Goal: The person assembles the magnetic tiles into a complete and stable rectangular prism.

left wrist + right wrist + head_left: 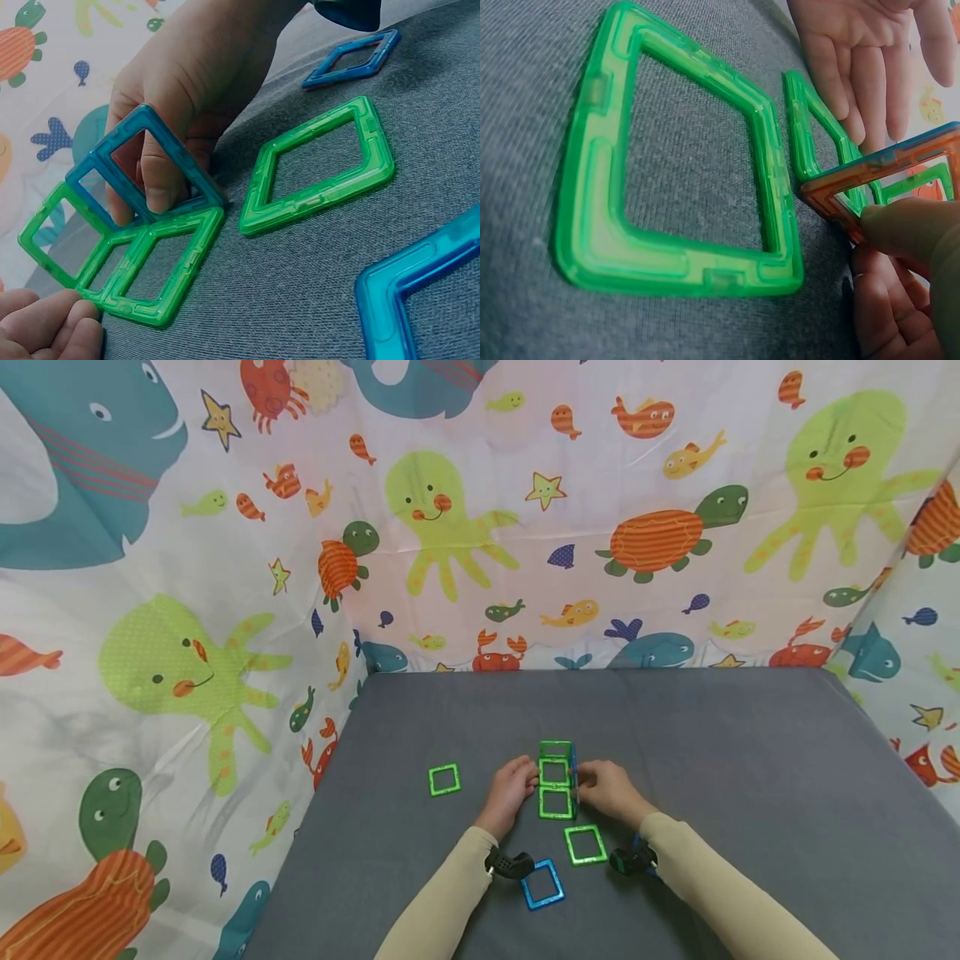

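Observation:
Two green magnetic tiles (555, 802) lie flat in a row, with another green tile (556, 749) upright at their far end. Along their right side stand joined blue magnetic tiles (184, 161); in the right wrist view the near face looks orange-brown under a blue edge. My right hand (613, 791) pinches the blue tiles near their lower edge, its thumb (900, 225) overlapping the frame. My left hand (512, 791) rests at the left edge of the green row, fingers extended and fingertips right at the frame, palm facing the right wrist camera.
A loose green tile (586, 845) and a blue tile (542, 884) lie in front of the build. Another green tile (444, 779) lies to the left. One more blue tile (352, 58) sits by the right wrist. A sea-animal curtain (465, 635) borders the grey table (750, 777).

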Action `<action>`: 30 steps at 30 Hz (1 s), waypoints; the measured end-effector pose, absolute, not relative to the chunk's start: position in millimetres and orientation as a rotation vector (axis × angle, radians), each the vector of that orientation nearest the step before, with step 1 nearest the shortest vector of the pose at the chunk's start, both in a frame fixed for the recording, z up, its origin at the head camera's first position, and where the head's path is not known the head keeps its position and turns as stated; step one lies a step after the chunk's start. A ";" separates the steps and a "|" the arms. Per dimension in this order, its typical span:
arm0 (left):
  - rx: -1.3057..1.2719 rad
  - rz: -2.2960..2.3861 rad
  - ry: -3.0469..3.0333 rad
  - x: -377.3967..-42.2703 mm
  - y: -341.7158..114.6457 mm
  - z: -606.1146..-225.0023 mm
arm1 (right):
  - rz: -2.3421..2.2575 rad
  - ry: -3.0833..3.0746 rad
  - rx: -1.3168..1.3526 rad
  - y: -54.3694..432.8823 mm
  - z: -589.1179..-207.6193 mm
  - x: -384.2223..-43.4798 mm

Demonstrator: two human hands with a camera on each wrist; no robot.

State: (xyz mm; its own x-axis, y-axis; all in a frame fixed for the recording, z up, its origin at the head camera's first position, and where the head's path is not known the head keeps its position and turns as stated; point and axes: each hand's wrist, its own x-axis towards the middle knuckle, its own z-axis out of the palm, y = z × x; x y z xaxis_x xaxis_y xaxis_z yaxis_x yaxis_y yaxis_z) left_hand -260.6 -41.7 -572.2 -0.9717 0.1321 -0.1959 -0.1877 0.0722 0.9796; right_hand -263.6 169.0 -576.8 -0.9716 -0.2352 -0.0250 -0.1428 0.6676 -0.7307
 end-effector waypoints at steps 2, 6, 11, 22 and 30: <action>-0.059 1.982 2.138 -259.7 -42.2 -572.3 | -1.197 2.761 -0.311 168.3 -577.4 -263.7; -0.053 1.948 2.191 -258.4 -40.7 -572.3 | -1.208 2.763 -0.299 168.2 -578.7 -263.2; 0.006 1.873 2.286 -255.2 -41.9 -568.5 | -1.216 2.762 -0.303 170.6 -579.7 -260.1; 0.225 1.454 2.762 -274.2 -103.0 -544.1 | -1.257 2.752 -0.283 169.0 -579.3 -260.6; 0.282 1.044 2.886 -291.1 -151.6 -539.5 | -1.256 2.761 -0.294 166.7 -578.2 -261.3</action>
State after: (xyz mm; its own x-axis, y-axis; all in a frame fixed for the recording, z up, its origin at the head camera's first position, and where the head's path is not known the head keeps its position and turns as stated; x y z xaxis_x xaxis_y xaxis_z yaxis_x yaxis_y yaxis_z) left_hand -291.1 -151.6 -539.5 -0.9816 0.1911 0.0063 0.1508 0.7540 0.6393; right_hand -261.3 166.7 -578.2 -0.9771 -0.2129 -0.0054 -0.1358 0.6424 -0.7542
